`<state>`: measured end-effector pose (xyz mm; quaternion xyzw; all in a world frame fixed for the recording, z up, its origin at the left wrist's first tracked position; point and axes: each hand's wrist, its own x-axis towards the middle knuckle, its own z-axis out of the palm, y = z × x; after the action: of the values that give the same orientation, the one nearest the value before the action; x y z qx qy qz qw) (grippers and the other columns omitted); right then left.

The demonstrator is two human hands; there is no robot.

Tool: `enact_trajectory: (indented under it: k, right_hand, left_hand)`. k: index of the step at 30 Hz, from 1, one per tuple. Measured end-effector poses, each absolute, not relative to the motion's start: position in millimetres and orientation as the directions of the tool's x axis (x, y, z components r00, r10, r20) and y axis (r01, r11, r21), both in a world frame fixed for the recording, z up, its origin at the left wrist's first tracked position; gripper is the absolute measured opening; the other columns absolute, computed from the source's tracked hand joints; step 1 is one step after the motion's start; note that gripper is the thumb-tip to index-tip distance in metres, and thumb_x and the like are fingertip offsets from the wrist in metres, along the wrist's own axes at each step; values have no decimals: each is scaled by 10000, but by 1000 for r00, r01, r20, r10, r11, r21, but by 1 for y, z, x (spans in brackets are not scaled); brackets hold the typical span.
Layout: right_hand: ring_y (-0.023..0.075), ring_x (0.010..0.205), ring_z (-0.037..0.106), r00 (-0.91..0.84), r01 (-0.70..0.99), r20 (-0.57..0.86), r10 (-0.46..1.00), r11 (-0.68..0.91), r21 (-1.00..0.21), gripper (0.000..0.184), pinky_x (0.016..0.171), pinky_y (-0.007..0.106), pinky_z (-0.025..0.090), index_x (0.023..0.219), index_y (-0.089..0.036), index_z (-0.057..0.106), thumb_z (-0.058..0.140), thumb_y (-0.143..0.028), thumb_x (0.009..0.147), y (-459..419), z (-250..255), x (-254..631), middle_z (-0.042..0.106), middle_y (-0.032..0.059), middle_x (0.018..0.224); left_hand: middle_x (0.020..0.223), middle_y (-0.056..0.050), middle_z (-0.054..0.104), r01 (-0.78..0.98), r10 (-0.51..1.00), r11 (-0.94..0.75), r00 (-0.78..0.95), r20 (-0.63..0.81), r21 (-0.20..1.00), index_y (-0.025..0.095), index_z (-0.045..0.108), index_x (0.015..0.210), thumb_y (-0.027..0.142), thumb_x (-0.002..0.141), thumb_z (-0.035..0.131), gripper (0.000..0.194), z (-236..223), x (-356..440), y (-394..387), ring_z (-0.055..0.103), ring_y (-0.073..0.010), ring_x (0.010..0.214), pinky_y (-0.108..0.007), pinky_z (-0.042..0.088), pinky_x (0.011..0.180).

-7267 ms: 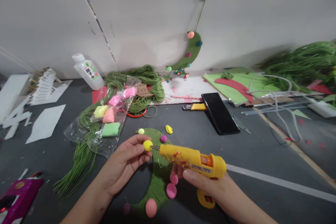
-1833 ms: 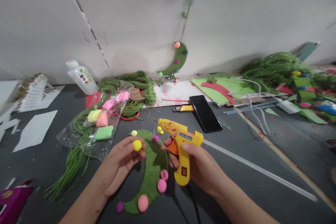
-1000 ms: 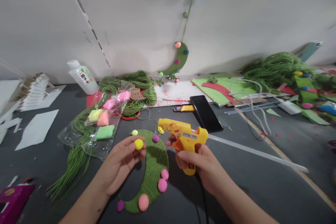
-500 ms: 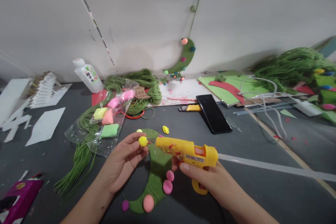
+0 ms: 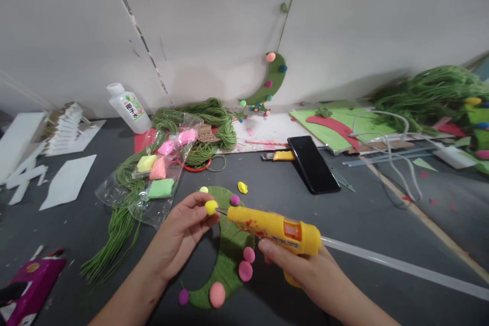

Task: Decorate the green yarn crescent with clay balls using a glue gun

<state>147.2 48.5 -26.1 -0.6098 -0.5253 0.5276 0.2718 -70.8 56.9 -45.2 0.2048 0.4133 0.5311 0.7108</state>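
Between its fingertips, my left hand (image 5: pixel 185 234) pinches a small yellow clay ball (image 5: pixel 210 207). My right hand (image 5: pixel 292 260) is wrapped round the handle of a yellow hot glue gun (image 5: pixel 273 226), whose metal nozzle points left and meets the ball or almost does; I cannot tell which. A clear glue stick (image 5: pixel 382 260) sticks out of the gun's back. Below both hands lies a green yarn-wrapped crescent (image 5: pixel 225 265) with pink, purple, coral and pale yellow balls along its edges. The gun and my left fingers cover part of it. A loose yellow clay piece (image 5: pixel 242 187) rests just beyond the gun.
A phone (image 5: pixel 313 164) overlaps a yellow utility knife (image 5: pixel 282 156). To the left are a plastic bag of clay packs (image 5: pixel 160 188), green yarn (image 5: pixel 110 244), a white bottle (image 5: pixel 130 109) and a purple tool (image 5: pixel 32 285). A decorated crescent (image 5: pixel 273 76) hangs by the wall; a white cable (image 5: pixel 389 153) loops at right.
The glue gun has tilted and dropped slightly, its nozzle now closer to the yellow ball. My left hand still pinches the ball. The view has shifted a little.
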Motion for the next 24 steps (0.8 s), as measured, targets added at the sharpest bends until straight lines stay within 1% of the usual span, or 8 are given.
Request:
enact_trajectory:
  k: [2,5,10,13,17,19,21,24]
  right_hand:
    - [186,587,593,-86,365,-362,928,-309,-879,364,543,269,487,752,-219,736,688,-563,645,48,-25,147,619,13,570]
    - [168,558,572,-94,371,-360,928,-303,-878,349,509,252,467,777,-224,744,683,-547,659,47,-26,146,600,2,558]
    - [154,541,547,-96,396,-355,930,-292,-871,326,493,243,451,768,-222,741,682,-527,669,48,-27,146,597,-2,559]
    - [152,558,543,-146,406,-358,922,-274,-872,320,503,242,452,749,-215,726,655,-522,695,50,-27,147,612,4,597]
    - [152,562,534,-298,400,-277,914,-145,-905,284,546,258,468,744,-216,674,612,-493,740,55,-22,147,608,0,628]
    - [152,528,506,-325,410,-189,927,-42,-911,271,534,273,454,645,-221,613,613,-473,747,58,-17,144,562,-6,589]
    - [149,502,476,-341,436,-97,935,65,-898,326,533,289,434,543,-225,527,610,-450,764,60,-13,142,514,-12,556]
    - [142,498,467,-388,459,-15,922,180,-870,351,573,299,423,522,-225,472,587,-400,804,61,-11,140,492,-25,544]
  left_hand:
    - [865,-3,639,-580,926,348,94,-365,736,142,689,873,122,751,685,123,-45,-70,56,612,-93,777,-199,521,787]
    - [862,-1,635,-580,928,346,95,-361,738,141,690,869,119,743,690,128,-44,-69,56,607,-92,774,-195,521,780]
    - [874,-2,629,-579,928,348,100,-359,738,145,687,872,117,745,687,130,-44,-70,56,607,-99,801,-200,513,800]
    - [892,-4,622,-571,930,344,99,-353,746,149,680,877,113,756,676,126,-46,-71,55,599,-103,821,-209,506,817]
    - [896,-8,619,-558,938,325,85,-337,763,154,674,877,116,755,677,128,-47,-70,56,584,-110,843,-217,498,827]
    - [898,-12,623,-554,945,307,81,-318,773,159,671,880,121,759,676,127,-48,-70,56,582,-115,856,-223,494,834]
    - [894,-11,629,-555,951,289,74,-300,780,163,668,879,123,766,674,120,-47,-70,57,583,-112,857,-220,487,844]
    - [887,-8,640,-562,954,279,65,-294,779,168,666,878,119,764,680,125,-46,-70,57,591,-107,853,-217,484,851]
